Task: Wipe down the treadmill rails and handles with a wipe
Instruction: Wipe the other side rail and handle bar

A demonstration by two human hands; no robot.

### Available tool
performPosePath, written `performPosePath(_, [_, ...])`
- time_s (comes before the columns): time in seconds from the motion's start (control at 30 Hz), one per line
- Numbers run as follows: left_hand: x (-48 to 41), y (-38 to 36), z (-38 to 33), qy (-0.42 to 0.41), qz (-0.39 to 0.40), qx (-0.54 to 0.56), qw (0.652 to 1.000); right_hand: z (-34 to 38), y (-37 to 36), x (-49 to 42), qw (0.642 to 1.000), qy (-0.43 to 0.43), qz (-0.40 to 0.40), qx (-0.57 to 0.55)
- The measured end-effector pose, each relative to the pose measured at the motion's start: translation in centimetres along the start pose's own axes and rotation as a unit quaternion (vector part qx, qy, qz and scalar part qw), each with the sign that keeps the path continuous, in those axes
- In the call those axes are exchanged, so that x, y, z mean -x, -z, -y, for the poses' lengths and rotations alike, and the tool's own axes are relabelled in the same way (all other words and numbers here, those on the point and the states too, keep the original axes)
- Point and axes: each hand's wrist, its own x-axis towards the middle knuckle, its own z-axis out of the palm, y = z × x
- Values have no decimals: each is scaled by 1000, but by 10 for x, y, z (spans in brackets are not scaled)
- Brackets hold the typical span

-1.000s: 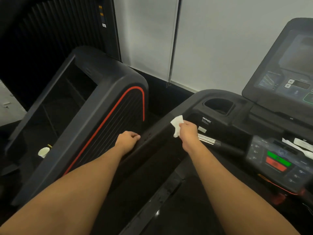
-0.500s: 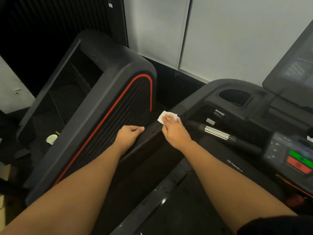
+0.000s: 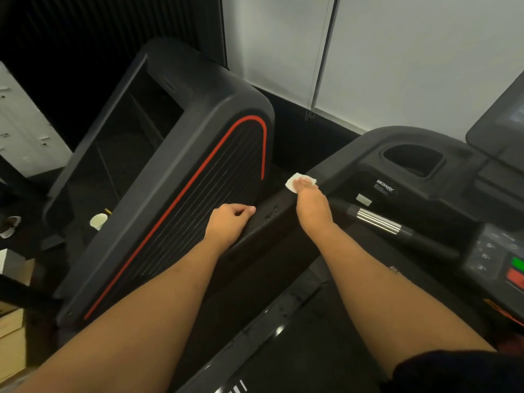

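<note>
Looks forward and down from head height through one wide-angle lens. Hangs close over the left rail (image 3: 270,212) of the treadmill, near enough for both forearms to run in from the bottom edge to the left hand (image 3: 229,219) and right hand (image 3: 313,208) at mid-frame. Faces a white wall (image 3: 411,52) ahead. Catches only a corner of the console (image 3: 499,117) at the right edge and the neighbouring machine (image 3: 184,165) on the left.

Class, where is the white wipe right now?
Head view, centre: the white wipe lies flat under the fingers of the right hand on the treadmill's left side rail, left of the cup holder.
</note>
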Motion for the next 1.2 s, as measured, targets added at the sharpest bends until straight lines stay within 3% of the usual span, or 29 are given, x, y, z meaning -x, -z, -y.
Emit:
performPosePath(0.1, [1,-2,-2,-5,1,0,1000,-5,1,9,996,34,-6,78])
performPosePath(0.2, [0,-2,1,-5,-5,0,1000,-21,18,-4,999,28,-18,-14])
performPosePath(0.37, [-1,-4,1,-6,-15,-7,1000,9,5,10,998,-25,-54,6])
performPosePath(0.43, [2,-5,-1,-7,-23,-17,1000,12,-8,29,995,1,-64,72])
performPosePath(0.57, [5,-9,-3,-8,-33,-43,998,-7,5,16,996,78,-29,33])
performPosePath(0.6, [5,-9,-3,-7,-34,-47,998,-8,10,1,996,65,-27,53])
performPosePath(0.7, [5,-9,-3,-8,-37,-57,998,-9,22,-35,988,-88,27,123])
performPosePath(0.77, [5,-9,-4,-8,-38,-62,997,-6,14,-28,993,-97,-31,57])
performPosePath(0.87, [4,-8,-4,-11,-36,-61,997,-12,-4,-13,998,36,-57,6])
performPosePath(1.03, [2,-10,-2,-9,-39,-56,998,-9,16,-31,989,-75,-126,-18])
performPosePath(1.2, [4,-8,-5,-10,-30,-46,998,16,-5,5,986,-8,-155,55])
